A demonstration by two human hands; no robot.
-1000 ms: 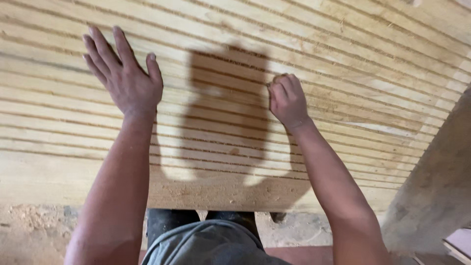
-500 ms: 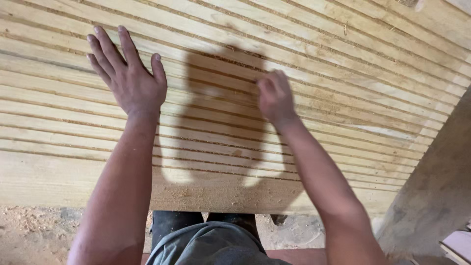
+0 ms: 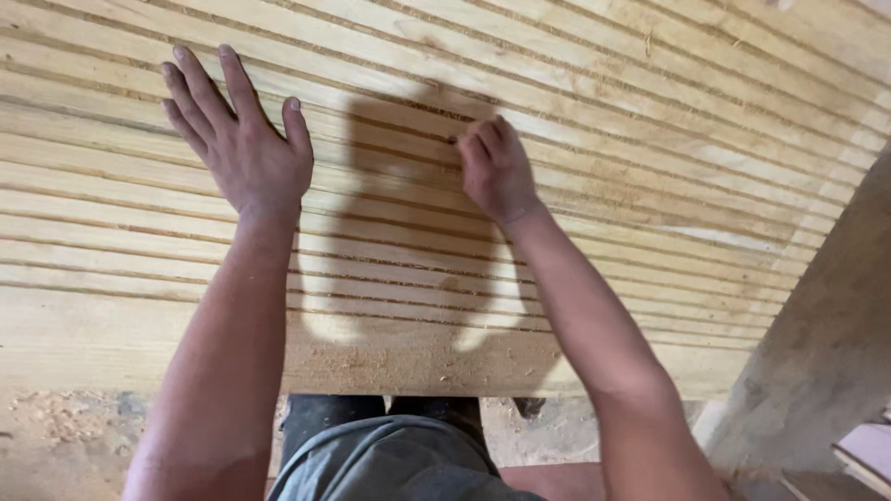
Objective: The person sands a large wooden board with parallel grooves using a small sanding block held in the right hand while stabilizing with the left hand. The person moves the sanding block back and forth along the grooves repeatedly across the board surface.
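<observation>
A: What are the hands doing?

B: The left hand [image 3: 243, 148] lies flat with fingers spread wide, palm down on the broad pale wooden panel cut with long parallel grooves [image 3: 650, 158]. It looks like it braces or steadies the board. The right hand [image 3: 494, 167] is curled narrow, fingertips [image 3: 469, 139] pinched together against one groove just right of the panel's middle. I cannot tell whether something small sits between them.

A: Why pinched like that?

B: My judgement: it picks or rubs at the groove, perhaps feeling the cut edge. The two hands are near each other, not touching.

A: And the panel itself?

B: It fills most of the view, from the near edge above the person's grey trousers [image 3: 390, 464] to the far side. Yellowish wood, ridges running left to right with a slight tilt, fine sawdust along the near edge [image 3: 390, 357]. The person's shadow falls between the hands.

A: Around it?

B: Sawdust-strewn ground [image 3: 65, 427] near left, a rough grey-brown post [image 3: 826, 343] near right.
</observation>
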